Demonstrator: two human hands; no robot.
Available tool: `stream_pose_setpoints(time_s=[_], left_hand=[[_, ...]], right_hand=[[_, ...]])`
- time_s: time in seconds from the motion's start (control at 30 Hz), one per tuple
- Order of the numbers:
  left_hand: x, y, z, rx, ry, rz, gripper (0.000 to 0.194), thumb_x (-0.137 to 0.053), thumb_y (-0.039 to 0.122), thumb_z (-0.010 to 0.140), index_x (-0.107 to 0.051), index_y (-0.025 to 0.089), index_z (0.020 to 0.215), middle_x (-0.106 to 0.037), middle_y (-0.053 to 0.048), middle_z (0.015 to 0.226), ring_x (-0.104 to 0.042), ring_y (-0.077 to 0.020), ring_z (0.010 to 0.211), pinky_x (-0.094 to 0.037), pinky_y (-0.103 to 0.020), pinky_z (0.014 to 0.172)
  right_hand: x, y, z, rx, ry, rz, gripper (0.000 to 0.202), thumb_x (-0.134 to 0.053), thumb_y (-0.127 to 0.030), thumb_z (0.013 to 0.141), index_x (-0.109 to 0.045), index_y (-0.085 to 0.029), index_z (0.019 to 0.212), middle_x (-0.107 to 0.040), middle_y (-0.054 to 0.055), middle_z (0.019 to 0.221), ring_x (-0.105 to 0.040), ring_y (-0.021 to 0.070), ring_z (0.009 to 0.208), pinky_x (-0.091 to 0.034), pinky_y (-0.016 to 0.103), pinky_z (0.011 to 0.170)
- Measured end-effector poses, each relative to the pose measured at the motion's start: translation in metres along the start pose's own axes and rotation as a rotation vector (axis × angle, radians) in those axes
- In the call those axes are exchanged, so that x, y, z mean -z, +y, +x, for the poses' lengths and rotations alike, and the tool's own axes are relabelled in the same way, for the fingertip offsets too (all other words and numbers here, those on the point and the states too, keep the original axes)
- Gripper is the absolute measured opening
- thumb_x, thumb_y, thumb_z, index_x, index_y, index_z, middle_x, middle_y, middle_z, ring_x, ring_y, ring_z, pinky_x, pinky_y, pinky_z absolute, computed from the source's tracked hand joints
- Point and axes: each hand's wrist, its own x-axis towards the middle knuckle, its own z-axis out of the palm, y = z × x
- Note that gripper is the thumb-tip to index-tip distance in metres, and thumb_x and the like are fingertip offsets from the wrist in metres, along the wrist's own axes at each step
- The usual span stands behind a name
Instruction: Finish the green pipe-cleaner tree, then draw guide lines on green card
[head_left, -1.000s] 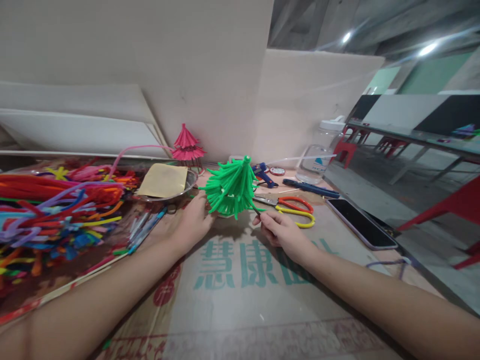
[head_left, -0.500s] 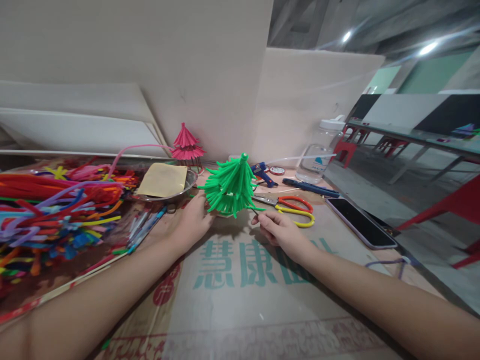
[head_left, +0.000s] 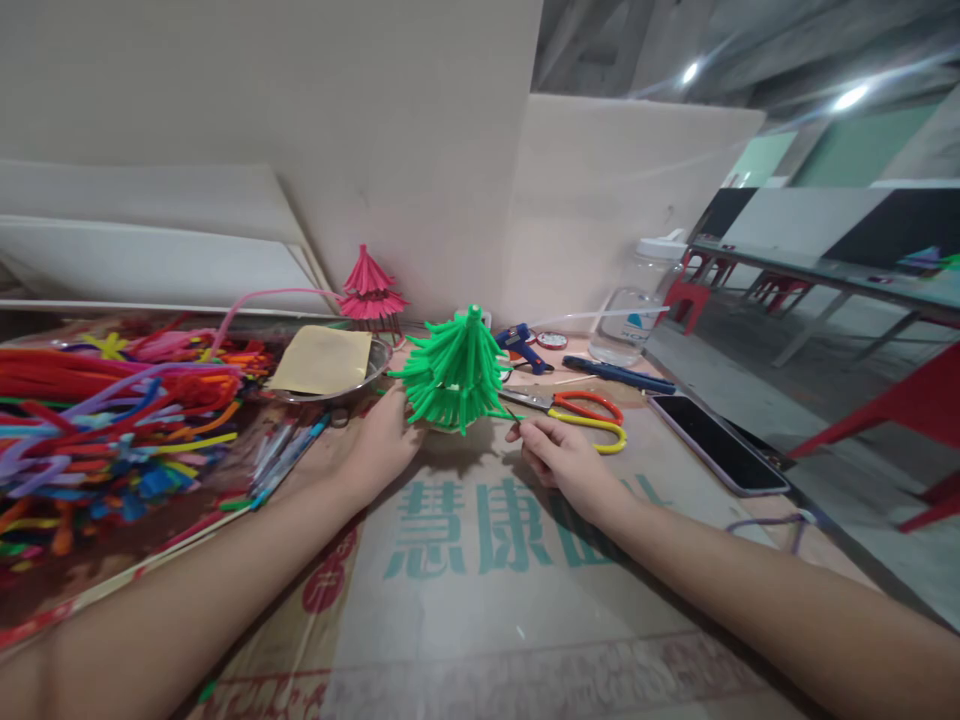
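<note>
A green two-tiered pavilion point(head_left: 454, 375) made of fuzzy pipe cleaners stands out above the cardboard, its pointed top tilted slightly right. My left hand point(head_left: 384, 440) grips its lower left side; the fingertips are partly hidden behind it. Close to the pavilion's lower right edge, my right hand point(head_left: 559, 455) pinches a thin dark stick point(head_left: 514, 415). Whether that stick touches the green strips I cannot tell. Just behind my right hand lie scissors point(head_left: 589, 405) with orange and yellow handles. A smaller pink pavilion point(head_left: 369, 285) of the same style stands at the back.
Colourful pipe cleaners point(head_left: 112, 430) fill the left side, with pens point(head_left: 289, 460) beside them. A yellow paper pad point(head_left: 322, 360) rests on a round dish. Along the back are a blue glue gun point(head_left: 525, 347) and a water bottle point(head_left: 634, 305); a phone point(head_left: 716, 443) lies at right.
The green pavilion has shifted very slightly left and its top stands a little more upright. The whole view has drifted slightly; both hands keep their grips.
</note>
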Motion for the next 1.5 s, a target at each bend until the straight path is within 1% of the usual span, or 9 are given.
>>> stream_pose_setpoints(time_s=[0.1,0.23,0.4,0.53,0.7,0.9,1.2,1.4,1.5], left_hand=[[0.0,0.005,0.0,-0.02,-0.014,-0.006,0.024,-0.058,0.029,0.09,-0.061,0.018,0.112,-0.068,-0.013,0.116,-0.064,-0.031,0.112,-0.052,-0.047,0.098],[0.0,0.008,0.001,-0.029,-0.008,-0.006,0.024,-0.057,0.027,0.089,-0.06,0.017,0.111,-0.067,-0.015,0.117,-0.064,-0.0318,0.113,-0.052,-0.048,0.098],[0.001,0.008,0.001,-0.037,-0.018,-0.001,0.022,-0.057,0.032,0.091,-0.062,0.018,0.107,-0.068,-0.012,0.111,-0.065,-0.0302,0.107,-0.053,-0.048,0.095],[0.002,0.01,0.001,-0.029,-0.006,-0.002,0.025,-0.058,0.038,0.091,-0.062,0.017,0.105,-0.068,-0.013,0.11,-0.065,-0.0321,0.106,-0.054,-0.049,0.094],[0.002,0.011,0.001,-0.021,0.0,-0.016,0.028,-0.059,0.04,0.09,-0.062,0.018,0.108,-0.069,-0.012,0.114,-0.065,-0.0314,0.109,-0.053,-0.047,0.098],[0.001,0.011,0.001,-0.01,-0.012,-0.033,0.034,-0.057,0.038,0.088,-0.061,0.016,0.114,-0.068,-0.015,0.119,-0.065,-0.0319,0.113,-0.053,-0.046,0.098],[0.002,0.009,0.003,0.008,-0.021,-0.028,0.035,-0.057,0.04,0.088,-0.062,0.017,0.115,-0.07,-0.015,0.119,-0.064,-0.0347,0.116,-0.051,-0.05,0.102],[0.002,0.014,0.003,-0.001,-0.05,-0.069,0.045,-0.054,0.04,0.091,-0.058,0.017,0.129,-0.064,-0.014,0.137,-0.062,-0.0306,0.124,-0.048,-0.045,0.108],[0.002,0.018,0.004,0.0,-0.095,-0.086,0.04,-0.051,0.038,0.091,-0.061,0.017,0.124,-0.07,-0.012,0.128,-0.068,-0.0272,0.113,-0.054,-0.042,0.101]], right_hand=[[0.0,-0.002,-0.002,-0.011,-0.015,0.008,0.056,-0.067,-0.071,0.074,-0.063,-0.016,0.088,-0.037,-0.01,0.049,-0.022,0.0062,0.041,-0.013,0.023,0.038],[-0.001,-0.003,-0.003,-0.014,-0.025,0.011,0.055,-0.068,-0.069,0.075,-0.063,-0.016,0.086,-0.038,-0.01,0.049,-0.024,0.0061,0.041,-0.015,0.022,0.038],[-0.001,-0.002,-0.003,-0.015,-0.025,0.017,0.051,-0.069,-0.066,0.076,-0.063,-0.016,0.086,-0.038,-0.01,0.048,-0.026,0.0063,0.041,-0.015,0.022,0.039],[-0.001,-0.001,-0.003,-0.019,-0.031,0.029,0.051,-0.068,-0.067,0.077,-0.063,-0.017,0.086,-0.039,-0.01,0.049,-0.025,0.0061,0.04,-0.015,0.022,0.039],[-0.001,-0.001,-0.003,-0.016,-0.033,0.033,0.049,-0.07,-0.064,0.078,-0.065,-0.016,0.087,-0.038,-0.01,0.049,-0.026,0.0062,0.041,-0.015,0.023,0.039],[0.0,-0.001,-0.002,-0.016,-0.034,0.045,0.048,-0.07,-0.063,0.078,-0.064,-0.016,0.086,-0.038,-0.01,0.048,-0.026,0.0062,0.041,-0.014,0.022,0.039],[0.0,0.001,-0.001,-0.029,-0.018,0.114,0.051,-0.071,-0.063,0.077,-0.063,-0.015,0.09,-0.04,-0.01,0.05,-0.024,0.0053,0.04,-0.014,0.021,0.039],[0.002,0.003,0.002,0.013,0.052,0.186,0.056,-0.068,-0.071,0.077,-0.059,-0.018,0.094,-0.041,-0.009,0.057,-0.025,0.0041,0.042,-0.015,0.019,0.04],[0.003,0.004,0.004,0.018,0.052,0.193,0.056,-0.068,-0.071,0.077,-0.059,-0.019,0.093,-0.041,-0.009,0.056,-0.025,0.0043,0.042,-0.016,0.019,0.04]])
